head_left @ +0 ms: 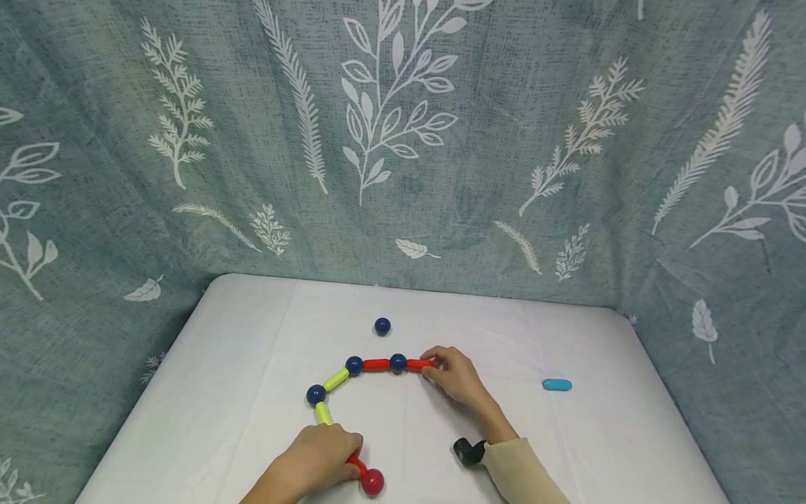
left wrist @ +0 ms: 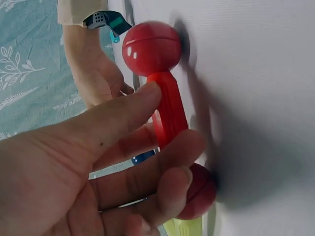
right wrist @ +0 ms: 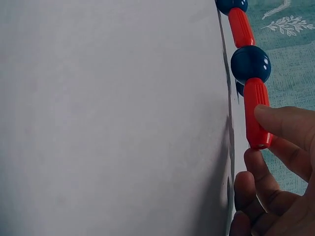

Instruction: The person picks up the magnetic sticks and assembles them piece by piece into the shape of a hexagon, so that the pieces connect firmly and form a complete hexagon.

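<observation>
A chain of toy rods and balls curves over the white table. My left hand (head_left: 319, 458) pinches a red rod (left wrist: 169, 105) between thumb and fingers at the chain's near end. That rod joins a glossy red ball (head_left: 373, 482) to a second red ball (left wrist: 198, 191), partly behind my fingers. Yellow-green rods (head_left: 336, 380) and dark blue balls (head_left: 316, 395) continue the chain away from me. At its far right end, my right hand (head_left: 456, 374) grips another red rod (right wrist: 256, 115), attached to a dark blue ball (right wrist: 250, 64). The rod's free end shows in the right wrist view.
A loose dark blue ball (head_left: 382, 326) lies beyond the chain. To the right is a bright blue rod (head_left: 557, 385). A black wrist device (head_left: 469, 451) sits by the right sleeve (head_left: 522, 470). Behind the table (head_left: 252, 322) hangs a leaf-patterned green curtain (head_left: 403, 154).
</observation>
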A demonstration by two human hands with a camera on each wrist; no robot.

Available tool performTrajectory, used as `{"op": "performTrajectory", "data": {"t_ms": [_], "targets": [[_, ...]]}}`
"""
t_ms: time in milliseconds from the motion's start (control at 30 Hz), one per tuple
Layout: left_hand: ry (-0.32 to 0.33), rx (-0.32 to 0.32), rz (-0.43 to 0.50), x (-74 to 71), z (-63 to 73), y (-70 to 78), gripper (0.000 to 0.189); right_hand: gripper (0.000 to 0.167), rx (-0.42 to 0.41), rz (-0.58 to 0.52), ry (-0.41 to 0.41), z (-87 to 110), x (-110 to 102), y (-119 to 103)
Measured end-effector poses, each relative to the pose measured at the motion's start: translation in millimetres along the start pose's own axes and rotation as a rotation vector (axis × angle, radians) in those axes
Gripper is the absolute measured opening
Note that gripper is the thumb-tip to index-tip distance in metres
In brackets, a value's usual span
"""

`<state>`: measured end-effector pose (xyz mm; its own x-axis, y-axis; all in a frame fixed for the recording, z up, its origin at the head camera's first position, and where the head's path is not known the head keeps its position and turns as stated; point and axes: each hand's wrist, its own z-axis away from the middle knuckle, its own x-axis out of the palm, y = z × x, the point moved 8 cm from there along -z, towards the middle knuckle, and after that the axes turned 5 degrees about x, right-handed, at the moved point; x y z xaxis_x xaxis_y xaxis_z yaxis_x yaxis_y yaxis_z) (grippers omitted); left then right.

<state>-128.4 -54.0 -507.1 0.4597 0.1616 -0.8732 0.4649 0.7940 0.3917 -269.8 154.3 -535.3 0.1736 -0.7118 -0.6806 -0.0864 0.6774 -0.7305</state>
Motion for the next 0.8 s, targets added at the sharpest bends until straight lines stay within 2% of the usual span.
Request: {"op": "performTrajectory", "data": {"t_ms": [200, 300, 400, 467, 567, 700, 800], "targets": [[0.038, 0.014, -0.047, 0.0, -5.9, 4.1, 0.025, 0.016, -0.002, -0.002, 0.006, -1.3, 2, -4], [0.026, 0.016, -0.029, -1.3, -8.1, 4.3, 0.025, 0.016, -0.005, -0.009, -0.006, -2.3, 5, -7], [-0.002, 0.011, 0.02, -8.4, -13.1, 2.4, 0.025, 0.016, -0.002, -0.011, -0.014, -3.4, 5, -8], [0.004, 0.008, 0.04, -18.4, -19.4, 0.6, 0.028, 0.016, 0.006, -0.012, -0.015, -3.8, 5, -9], [0.085, 0.031, -0.018, -39.4, -36.3, -0.3, 0.034, 0.016, 0.011, -0.003, -0.015, -4.4, 5, -8], [0.226, 0.064, -0.152, -65.1, -66.2, 2.2, 0.04, 0.016, -0.021, 0.007, -0.015, -4.8, 7, -8], [0.24, 0.05, -0.19, -72.1, -88.9, 1.3, 0.048, 0.017, -0.047, 0.009, -0.023, -5.1, 9, -9]]}}
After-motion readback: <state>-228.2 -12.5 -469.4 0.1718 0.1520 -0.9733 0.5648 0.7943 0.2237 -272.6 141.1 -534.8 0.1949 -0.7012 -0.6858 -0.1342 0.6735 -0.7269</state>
